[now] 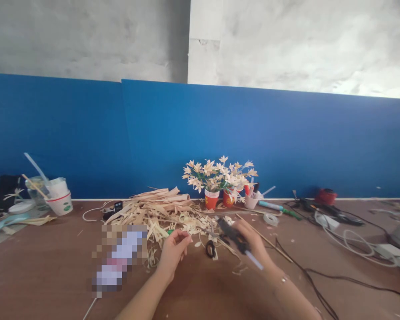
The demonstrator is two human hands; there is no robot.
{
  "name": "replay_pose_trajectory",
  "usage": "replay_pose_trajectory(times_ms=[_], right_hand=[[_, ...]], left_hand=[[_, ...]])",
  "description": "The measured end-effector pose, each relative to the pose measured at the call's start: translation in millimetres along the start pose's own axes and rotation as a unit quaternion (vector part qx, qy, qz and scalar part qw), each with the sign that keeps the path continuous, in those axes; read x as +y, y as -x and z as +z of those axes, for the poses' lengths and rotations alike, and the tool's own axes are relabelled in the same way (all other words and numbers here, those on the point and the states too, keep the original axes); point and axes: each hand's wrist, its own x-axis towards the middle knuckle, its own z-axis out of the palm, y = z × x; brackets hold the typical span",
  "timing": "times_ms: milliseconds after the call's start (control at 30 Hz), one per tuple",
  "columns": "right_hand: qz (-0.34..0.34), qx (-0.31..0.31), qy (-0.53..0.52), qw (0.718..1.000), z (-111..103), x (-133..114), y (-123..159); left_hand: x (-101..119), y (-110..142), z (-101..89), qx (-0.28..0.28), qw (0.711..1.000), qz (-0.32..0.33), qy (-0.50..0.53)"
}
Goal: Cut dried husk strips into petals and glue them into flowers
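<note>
black glue gun: gripped in our right hand, nozzle forward, likely sparing our curled left hand; whether that pinches anything, we cannot tell.

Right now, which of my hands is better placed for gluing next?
Probably your right hand: it grips the glue gun, pointed toward the shavings. Your left hand is apart from the glue gun; whether it holds anything is unclear.
</note>
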Motion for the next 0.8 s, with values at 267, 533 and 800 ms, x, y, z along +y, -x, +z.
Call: replay_pose_trajectory(times_ms=[267,533,800], right_hand=[[-0.057,-0.084,-0.039,0.994,56.5,-23.4,-7.5],[-0.033,-0.061,-0.076,0.995,65.9,-21.0,4.2],[-0.023,-0.058,-0.074,0.995,66.1,-22.1,3.9]], left_hand=[[0.2,0.9,-3.4,-0.018,1.0,0.002,0.01],[0.8,3.5,-1.4,-0.012,1.0,-0.012,-0.019],[1.3,4.3,-1.4,-0.014,1.0,-0.013,-0.021]])
